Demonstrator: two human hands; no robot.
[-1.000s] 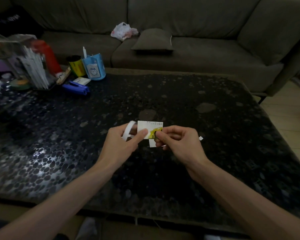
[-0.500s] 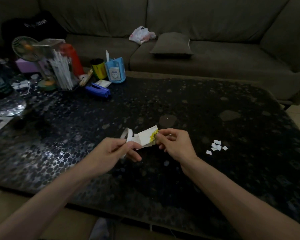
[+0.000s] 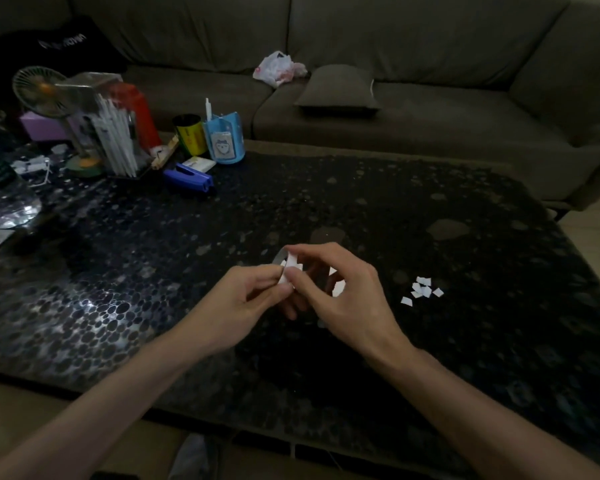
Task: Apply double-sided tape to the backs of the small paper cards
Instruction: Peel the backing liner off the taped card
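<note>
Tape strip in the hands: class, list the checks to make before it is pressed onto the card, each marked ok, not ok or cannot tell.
1. Tape strip gripped: ok, left hand and right hand both pinch it.
2. Card at hand: ok, white paper shows behind the right fingers.
3. Card's back facing the strip: cannot tell.
4. Strip free of the tape roll: cannot tell, roll mostly hidden.
5. Paper scraps out of the way: ok, on the table apart to the right.

Left hand (image 3: 241, 301) and right hand (image 3: 349, 299) pinch, seemingly, white tape (image 3: 291, 268) above table (image 3: 153, 258).
</note>
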